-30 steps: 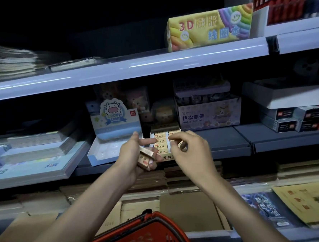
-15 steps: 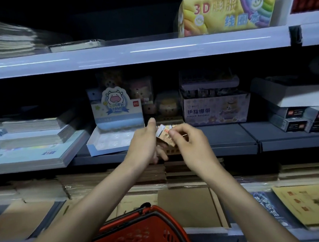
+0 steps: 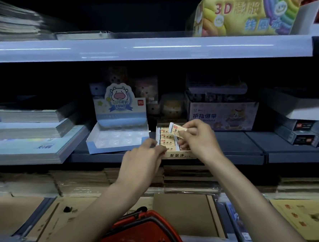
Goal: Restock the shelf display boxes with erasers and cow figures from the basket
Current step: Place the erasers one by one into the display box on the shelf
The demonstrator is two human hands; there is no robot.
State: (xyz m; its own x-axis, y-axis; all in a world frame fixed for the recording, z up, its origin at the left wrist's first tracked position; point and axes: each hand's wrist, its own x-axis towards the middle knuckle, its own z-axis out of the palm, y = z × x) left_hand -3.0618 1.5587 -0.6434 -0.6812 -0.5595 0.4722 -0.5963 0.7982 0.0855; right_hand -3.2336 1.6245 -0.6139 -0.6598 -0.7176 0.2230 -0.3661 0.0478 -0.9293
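A cream eraser (image 3: pixel 175 129) in a printed sleeve is pinched in my right hand (image 3: pixel 199 141), tilted just above the open eraser display box (image 3: pixel 177 155) on the middle shelf. Several erasers (image 3: pixel 166 139) lie in rows in the box's left part. My left hand (image 3: pixel 142 159) sits at the box's front left corner with its fingers curled; whatever lies under them is hidden. Left of that box stands the blue Lucky Cow display box (image 3: pixel 117 142), whose white tray shows no figures. The red basket (image 3: pixel 143 232) is below, between my forearms.
Stacked notebooks (image 3: pixel 34 139) fill the shelf's left side. A finger bandage box (image 3: pixel 223 117) stands right of the erasers and small dark boxes (image 3: pixel 303 132) lie farther right. The upper shelf (image 3: pixel 150 48) overhangs, carrying a yellow 3D box (image 3: pixel 245 16). Brown sketchbooks lie below.
My right hand has carried one eraser away from my left hand to above the eraser box. My left hand dropped down to the box's front left corner.
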